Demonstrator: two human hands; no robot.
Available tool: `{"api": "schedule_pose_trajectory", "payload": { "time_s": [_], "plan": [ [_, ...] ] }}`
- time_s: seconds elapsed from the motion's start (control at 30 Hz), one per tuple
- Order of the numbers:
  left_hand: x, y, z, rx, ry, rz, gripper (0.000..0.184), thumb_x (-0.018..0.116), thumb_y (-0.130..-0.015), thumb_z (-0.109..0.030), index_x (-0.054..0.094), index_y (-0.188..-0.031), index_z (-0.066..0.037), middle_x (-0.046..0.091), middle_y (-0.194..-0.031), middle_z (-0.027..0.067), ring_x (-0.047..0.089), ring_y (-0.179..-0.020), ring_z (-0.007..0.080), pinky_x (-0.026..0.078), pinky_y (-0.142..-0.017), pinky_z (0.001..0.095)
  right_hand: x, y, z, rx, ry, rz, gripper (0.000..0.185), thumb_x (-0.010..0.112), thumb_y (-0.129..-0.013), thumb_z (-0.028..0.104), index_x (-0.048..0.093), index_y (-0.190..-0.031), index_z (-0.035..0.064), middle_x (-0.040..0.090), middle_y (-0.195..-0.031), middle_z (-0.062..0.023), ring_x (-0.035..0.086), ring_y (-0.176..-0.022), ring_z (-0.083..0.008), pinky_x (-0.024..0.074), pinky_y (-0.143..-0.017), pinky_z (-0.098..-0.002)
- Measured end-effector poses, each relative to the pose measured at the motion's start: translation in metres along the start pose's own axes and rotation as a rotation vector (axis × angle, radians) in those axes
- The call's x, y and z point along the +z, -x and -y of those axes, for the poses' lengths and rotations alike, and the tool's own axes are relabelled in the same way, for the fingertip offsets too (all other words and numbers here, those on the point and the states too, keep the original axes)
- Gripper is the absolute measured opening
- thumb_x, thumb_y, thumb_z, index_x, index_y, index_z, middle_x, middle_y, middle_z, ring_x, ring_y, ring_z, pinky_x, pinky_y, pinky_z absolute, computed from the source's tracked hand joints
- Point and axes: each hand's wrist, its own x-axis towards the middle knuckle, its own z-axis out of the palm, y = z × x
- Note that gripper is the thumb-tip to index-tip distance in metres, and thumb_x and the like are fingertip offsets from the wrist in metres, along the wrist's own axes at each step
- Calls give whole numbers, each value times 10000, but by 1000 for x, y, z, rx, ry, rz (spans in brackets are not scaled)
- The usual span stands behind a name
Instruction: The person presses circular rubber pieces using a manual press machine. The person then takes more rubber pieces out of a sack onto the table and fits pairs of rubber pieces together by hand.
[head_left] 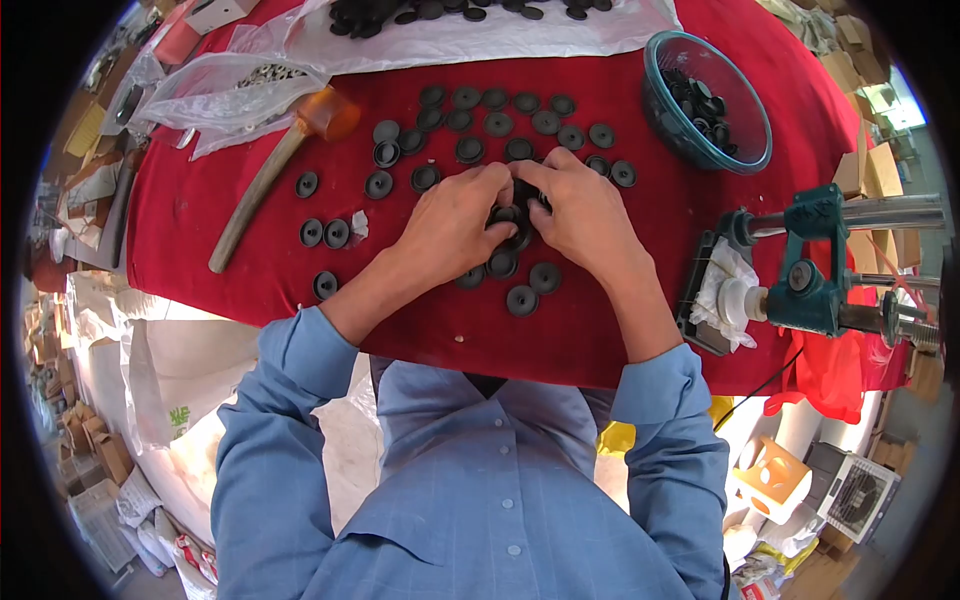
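Both hands meet over a cluster of black round discs point(507, 214) on the red cloth. My left hand point(455, 215) has its fingers curled, with thumb and forefinger closed on a black disc at the cluster. Facing it, my right hand point(580, 205) is bent inward, its thumb and fingers pressed against black discs; how firmly it grips is partly hidden. Close below the hands lie a few more discs, one being a black disc with a small centre hole point(521, 301). Several others, such as a ridged black disc point(469, 149), are spread beyond the fingers.
A mallet with an amber head point(330, 114) lies at left beside a clear plastic bag point(225, 100). At back right stands a blue-tinted bowl point(655, 105) of black parts. A green press point(815, 260) occupies the right edge. White sheeting point(480, 48) with black discs is at the back.
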Motion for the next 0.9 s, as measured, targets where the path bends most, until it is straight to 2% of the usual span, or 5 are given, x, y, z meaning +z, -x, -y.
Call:
{"api": "schedule_pose_trajectory", "payload": {
  "time_s": [0.13,0.23,0.43,0.73,0.9],
  "plan": [
    [-1,-1,-1,-57,110,-22,350,798,-808,-42,535,-1036,-17,678,-938,189,700,-928,393,547,-786,461,0,2,-1,-17,29,10,470,735,-794,42,591,-1237,99,610,-1092,-160,673,-982,-400,572,-808,-489],
    [0,-2,0,-15,107,-57,349,787,-811,-37,574,-1084,5,685,-977,197,702,-971,390,551,-824,455,-3,7,2,-81,61,-42,497,784,-768,52,526,-1193,53,620,-1071,-186,715,-899,-389,600,-706,-469],
    [7,-5,-3,48,-53,34,310,763,-788,-22,655,-1076,18,685,-1025,202,679,-966,408,542,-826,466,13,19,-5,-78,13,-100,528,792,-774,66,456,-1181,76,648,-1010,-153,724,-866,-377,598,-697,-473],
    [-4,-28,-21,158,148,-2,248,747,-803,-51,664,-1028,13,693,-940,208,689,-935,406,540,-791,469,-4,20,-12,-59,-261,-300,500,761,-764,31,493,-1181,95,675,-986,-175,690,-920,-429,561,-743,-481],
    [-28,-104,-68,431,192,-40,222,705,-847,-63,667,-1055,3,682,-894,140,676,-835,230,522,-766,349,-84,7,-22,-62,-73,-591,416,766,-783,73,562,-1145,86,688,-928,-175,717,-886,-395,565,-790,-438]
  ]
}}
